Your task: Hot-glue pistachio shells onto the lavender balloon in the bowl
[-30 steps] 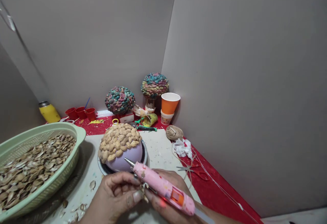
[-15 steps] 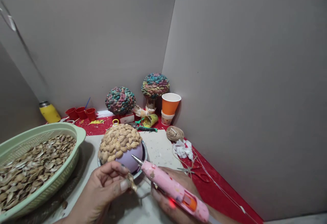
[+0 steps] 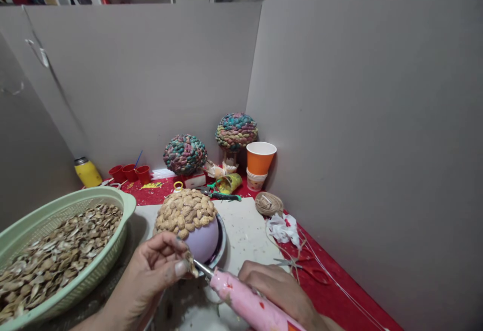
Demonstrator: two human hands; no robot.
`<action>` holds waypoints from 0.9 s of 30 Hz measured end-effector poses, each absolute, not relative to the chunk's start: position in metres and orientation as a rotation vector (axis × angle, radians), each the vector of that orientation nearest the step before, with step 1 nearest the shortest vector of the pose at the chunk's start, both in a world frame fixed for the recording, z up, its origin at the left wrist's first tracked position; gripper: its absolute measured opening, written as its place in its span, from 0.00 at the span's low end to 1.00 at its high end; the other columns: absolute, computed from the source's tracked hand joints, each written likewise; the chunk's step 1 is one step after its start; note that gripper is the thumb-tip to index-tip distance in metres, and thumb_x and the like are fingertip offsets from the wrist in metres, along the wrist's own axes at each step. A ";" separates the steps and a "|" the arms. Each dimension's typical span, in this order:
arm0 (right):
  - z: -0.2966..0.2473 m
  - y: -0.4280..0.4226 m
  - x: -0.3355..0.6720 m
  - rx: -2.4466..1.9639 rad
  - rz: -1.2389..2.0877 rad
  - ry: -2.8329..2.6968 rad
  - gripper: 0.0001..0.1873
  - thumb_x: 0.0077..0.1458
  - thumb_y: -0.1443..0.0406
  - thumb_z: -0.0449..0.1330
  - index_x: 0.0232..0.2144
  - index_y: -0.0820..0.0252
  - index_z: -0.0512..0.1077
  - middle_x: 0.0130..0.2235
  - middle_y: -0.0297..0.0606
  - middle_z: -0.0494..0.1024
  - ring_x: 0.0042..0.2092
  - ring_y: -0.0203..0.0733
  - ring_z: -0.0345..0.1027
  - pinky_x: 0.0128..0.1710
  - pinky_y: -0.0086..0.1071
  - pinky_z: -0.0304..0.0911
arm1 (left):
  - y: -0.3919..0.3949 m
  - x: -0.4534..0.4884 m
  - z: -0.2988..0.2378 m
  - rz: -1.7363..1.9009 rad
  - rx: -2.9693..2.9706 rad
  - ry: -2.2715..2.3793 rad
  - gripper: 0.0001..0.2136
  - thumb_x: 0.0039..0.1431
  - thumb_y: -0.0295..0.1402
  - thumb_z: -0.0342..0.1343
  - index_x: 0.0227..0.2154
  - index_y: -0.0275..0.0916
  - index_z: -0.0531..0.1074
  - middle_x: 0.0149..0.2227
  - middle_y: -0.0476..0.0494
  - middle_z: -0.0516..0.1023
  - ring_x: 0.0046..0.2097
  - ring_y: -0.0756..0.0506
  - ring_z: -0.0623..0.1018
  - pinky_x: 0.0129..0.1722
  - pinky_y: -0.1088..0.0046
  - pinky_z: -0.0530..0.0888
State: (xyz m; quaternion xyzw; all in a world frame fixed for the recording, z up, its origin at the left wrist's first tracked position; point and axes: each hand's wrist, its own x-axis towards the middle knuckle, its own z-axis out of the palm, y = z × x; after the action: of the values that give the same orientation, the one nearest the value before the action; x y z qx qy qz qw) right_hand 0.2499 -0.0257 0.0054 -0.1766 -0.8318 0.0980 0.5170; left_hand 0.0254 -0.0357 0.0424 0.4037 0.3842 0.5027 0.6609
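Between thumb and fingers, my left hand pinches a peanut shell. My right hand is wrapped round a pink glue gun, whose metal nozzle points left and meets the shell or comes very close to it. Just beyond my hands sits a lilac ball, its upper part covered with peanut shells and its lower front bare. The ball rests in a round dish, partly hidden behind it.
At left stands a green basket of loose shells. Behind are two multicoloured shell balls, red cups, a yellow bottle and an orange cup. Twine, white tissue and scissors lie right. Grey panels enclose the table.
The glue gun has come down and its nozzle has swung from in front of the ball to the shell in my left hand. The view has tilted up slightly.
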 end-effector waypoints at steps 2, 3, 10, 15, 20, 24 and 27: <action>0.007 -0.026 0.249 -0.439 0.204 -2.004 0.21 0.68 0.50 0.47 0.29 0.56 0.64 0.21 0.32 0.71 0.21 0.34 0.65 0.20 0.25 0.58 | -0.034 0.025 0.042 1.148 0.949 0.878 0.12 0.44 0.33 0.71 0.30 0.38 0.75 0.30 0.50 0.77 0.32 0.51 0.75 0.34 0.78 0.72; 0.008 -0.026 0.249 -0.444 0.187 -2.008 0.21 0.68 0.51 0.47 0.28 0.56 0.64 0.21 0.32 0.71 0.21 0.34 0.64 0.20 0.25 0.57 | -0.034 0.024 0.041 1.158 0.979 0.891 0.11 0.44 0.33 0.71 0.30 0.38 0.75 0.31 0.50 0.77 0.32 0.51 0.75 0.34 0.78 0.72; -0.003 -0.029 0.257 -0.689 0.285 -1.974 0.18 0.64 0.54 0.51 0.25 0.56 0.62 0.22 0.32 0.67 0.22 0.35 0.61 0.23 0.28 0.58 | -0.040 0.023 0.007 1.177 1.667 0.827 0.05 0.54 0.23 0.61 0.31 0.39 0.75 0.31 0.44 0.80 0.34 0.47 0.79 0.36 0.75 0.75; -0.018 -0.018 0.257 -0.606 0.310 -1.946 0.14 0.62 0.53 0.52 0.30 0.56 0.64 0.25 0.33 0.69 0.24 0.38 0.64 0.25 0.30 0.61 | -0.031 0.030 -0.017 1.225 2.190 0.477 0.14 0.51 0.16 0.56 0.37 0.40 0.71 0.31 0.42 0.81 0.32 0.47 0.80 0.33 0.77 0.75; -0.011 -0.016 0.253 -0.603 0.300 -1.940 0.15 0.65 0.54 0.50 0.30 0.55 0.63 0.24 0.31 0.66 0.24 0.37 0.62 0.24 0.29 0.60 | -0.023 0.030 -0.023 1.301 2.235 0.630 0.14 0.51 0.16 0.53 0.36 0.42 0.68 0.30 0.45 0.79 0.33 0.48 0.79 0.34 0.78 0.75; 0.005 -0.020 0.252 -0.790 0.318 -1.953 0.15 0.66 0.53 0.49 0.35 0.55 0.68 0.26 0.33 0.68 0.26 0.41 0.65 0.27 0.31 0.64 | -0.017 0.025 -0.028 1.289 2.233 0.707 0.13 0.53 0.16 0.52 0.35 0.42 0.68 0.30 0.45 0.79 0.34 0.48 0.79 0.36 0.76 0.74; 0.012 -0.017 0.250 -0.823 0.247 -1.972 0.17 0.67 0.53 0.47 0.32 0.55 0.67 0.25 0.34 0.68 0.25 0.41 0.64 0.25 0.31 0.64 | -0.011 0.023 -0.026 1.319 2.159 0.812 0.10 0.54 0.17 0.53 0.31 0.40 0.70 0.30 0.45 0.79 0.34 0.48 0.79 0.36 0.75 0.75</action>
State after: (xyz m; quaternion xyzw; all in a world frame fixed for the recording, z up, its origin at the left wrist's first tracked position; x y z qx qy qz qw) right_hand 0.2503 -0.0165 0.0123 -0.3367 -0.8067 0.1010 0.4751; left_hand 0.0227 -0.0110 -0.0256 0.7889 0.2966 0.4818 0.2397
